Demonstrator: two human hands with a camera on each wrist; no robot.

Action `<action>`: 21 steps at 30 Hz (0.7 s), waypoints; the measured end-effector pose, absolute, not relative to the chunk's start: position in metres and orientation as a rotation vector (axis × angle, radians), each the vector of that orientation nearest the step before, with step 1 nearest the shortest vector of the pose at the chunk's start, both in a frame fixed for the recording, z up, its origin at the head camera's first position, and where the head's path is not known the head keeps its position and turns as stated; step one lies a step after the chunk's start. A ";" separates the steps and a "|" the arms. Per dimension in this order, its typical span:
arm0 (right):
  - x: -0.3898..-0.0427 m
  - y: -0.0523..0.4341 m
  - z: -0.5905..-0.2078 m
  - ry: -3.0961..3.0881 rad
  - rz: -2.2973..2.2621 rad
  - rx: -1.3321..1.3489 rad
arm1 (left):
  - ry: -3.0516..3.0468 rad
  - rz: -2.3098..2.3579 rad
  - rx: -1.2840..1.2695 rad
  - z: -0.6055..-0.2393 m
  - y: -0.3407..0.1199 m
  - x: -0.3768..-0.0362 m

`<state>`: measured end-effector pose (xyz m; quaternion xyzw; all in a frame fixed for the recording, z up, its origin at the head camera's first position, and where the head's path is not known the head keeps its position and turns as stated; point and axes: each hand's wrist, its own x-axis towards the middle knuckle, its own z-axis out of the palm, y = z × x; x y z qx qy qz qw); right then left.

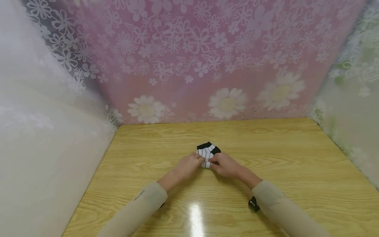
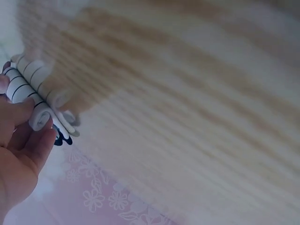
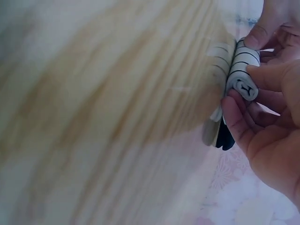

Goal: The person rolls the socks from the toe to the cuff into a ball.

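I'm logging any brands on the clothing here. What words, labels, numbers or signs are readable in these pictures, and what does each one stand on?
Small dark print on the left beige sleeve: too small to read.
Black-and-white striped sock, rolled at its near end and gripped by the left hand and right hand: no text shows, only stripes.
Light wooden table and pink flowered backdrop: no text.

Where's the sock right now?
In the head view the sock lies mid-table, partly rolled, its near end pinched between the left hand and right hand.
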<state>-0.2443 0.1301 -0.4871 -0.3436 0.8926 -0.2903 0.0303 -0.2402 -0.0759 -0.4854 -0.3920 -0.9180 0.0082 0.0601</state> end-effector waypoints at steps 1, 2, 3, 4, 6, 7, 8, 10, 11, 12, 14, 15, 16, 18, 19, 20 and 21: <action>-0.245 0.131 -0.486 2.741 -0.913 -1.041 | -2.783 0.030 -1.180 -0.485 -0.075 -0.241; -0.246 0.131 -0.486 2.732 -0.925 -1.024 | -2.785 0.038 -1.176 -0.484 -0.074 -0.242; -0.246 0.132 -0.485 2.734 -0.918 -1.011 | -2.785 0.048 -1.177 -0.484 -0.073 -0.242; -0.247 0.132 -0.484 2.752 -0.892 -1.002 | -2.785 0.055 -1.180 -0.483 -0.072 -0.243; -0.245 0.133 -0.483 2.818 -0.794 -1.022 | -2.789 0.071 -1.189 -0.482 -0.070 -0.244; -0.244 0.134 -0.482 2.860 -0.717 -1.057 | -2.795 0.081 -1.193 -0.482 -0.069 -0.245; -0.243 0.134 -0.482 2.898 -0.633 -1.105 | -2.802 0.081 -1.194 -0.482 -0.068 -0.245; -0.239 0.133 -0.482 2.977 -0.484 -1.209 | -2.814 0.081 -1.199 -0.482 -0.067 -0.247; -0.237 0.132 -0.482 3.008 -0.412 -1.272 | -2.819 0.065 -1.203 -0.482 -0.067 -0.247; -0.235 0.132 -0.482 3.029 -0.353 -1.322 | -2.822 0.036 -1.207 -0.482 -0.068 -0.248; -0.233 0.129 -0.482 3.052 -0.275 -1.382 | -2.816 -0.062 -1.219 -0.484 -0.071 -0.250; -0.232 0.128 -0.481 3.057 -0.253 -1.395 | -2.810 -0.119 -1.225 -0.485 -0.073 -0.251; -0.232 0.127 -0.480 3.057 -0.232 -1.400 | -2.803 -0.182 -1.228 -0.485 -0.075 -0.251; -0.233 0.123 -0.479 3.042 -0.209 -1.396 | -2.790 -0.290 -1.227 -0.486 -0.080 -0.251; -0.234 0.122 -0.478 3.028 -0.217 -1.389 | -2.780 -0.330 -1.229 -0.486 -0.083 -0.251; -0.234 0.122 -0.478 3.012 -0.228 -1.377 | -2.766 -0.349 -1.229 -0.486 -0.085 -0.250; -0.235 0.121 -0.477 2.995 -0.249 -1.363 | -2.748 -0.351 -1.237 -0.486 -0.087 -0.250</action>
